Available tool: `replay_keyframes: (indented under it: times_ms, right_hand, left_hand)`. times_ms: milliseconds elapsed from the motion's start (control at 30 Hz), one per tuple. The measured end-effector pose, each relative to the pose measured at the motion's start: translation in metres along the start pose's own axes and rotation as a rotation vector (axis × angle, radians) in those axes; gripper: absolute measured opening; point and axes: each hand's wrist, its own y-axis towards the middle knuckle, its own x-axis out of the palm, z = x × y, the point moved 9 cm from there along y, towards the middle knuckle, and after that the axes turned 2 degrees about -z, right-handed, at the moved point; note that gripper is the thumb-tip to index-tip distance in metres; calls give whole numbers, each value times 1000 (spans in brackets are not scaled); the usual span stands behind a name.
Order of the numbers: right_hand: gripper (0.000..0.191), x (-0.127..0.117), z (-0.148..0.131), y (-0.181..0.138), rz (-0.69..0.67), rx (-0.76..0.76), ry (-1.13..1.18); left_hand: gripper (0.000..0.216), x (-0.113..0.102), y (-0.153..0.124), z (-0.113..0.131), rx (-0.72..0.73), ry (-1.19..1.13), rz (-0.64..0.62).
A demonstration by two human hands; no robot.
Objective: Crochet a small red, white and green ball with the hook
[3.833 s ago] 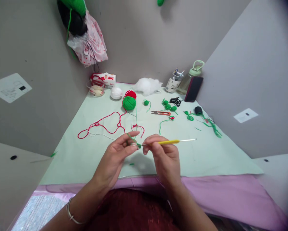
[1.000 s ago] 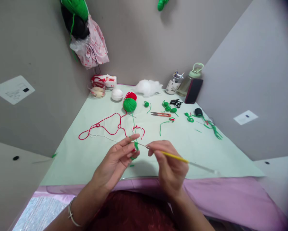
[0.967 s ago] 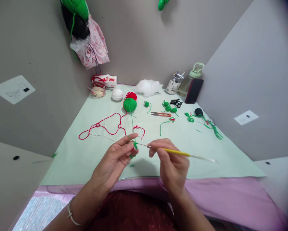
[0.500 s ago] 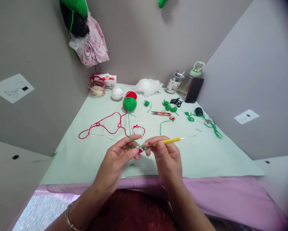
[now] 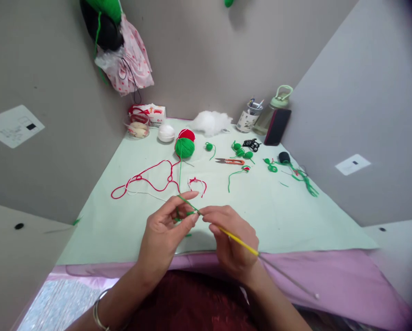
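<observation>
Head view. Left hand [image 5: 166, 232]: fingers [image 5: 188, 220] pinched on small green crochet piece [image 5: 189, 214], held above near part of counter [image 5: 295, 220]. Right hand [image 5: 234, 243]: fingers closed in pencil grip on crochet hook [image 5: 242, 242]. Hook long axis diagonal: tip up-left at the piece, tail end down-right, past the counter's near edge and over pink cloth [image 5: 347, 280]. Hands just beside each other, fingertips nearly touching at the piece. Green yarn strand [image 5: 180, 179] stretched from left fingers back to green yarn ball [image 5: 184, 147]. Open counter to the right of the hands; thread snips [image 5: 230, 161] and red yarn strand [image 5: 140, 177] well apart, farther back.
</observation>
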Motion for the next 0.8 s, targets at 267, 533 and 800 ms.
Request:
replay_keyframes:
  times_ms: [267, 533, 800]
  right_hand:
    - [29, -4, 11, -4, 115, 94, 18]
    - [19, 3, 37, 9, 153, 351, 481]
    - [39, -1, 5, -2, 118, 34, -20]
  left_hand:
    - [52, 18, 3, -22, -346, -438, -107]
    - [38, 16, 4, -9, -172, -248, -126]
    - [49, 19, 6, -24, -314, -411, -145]
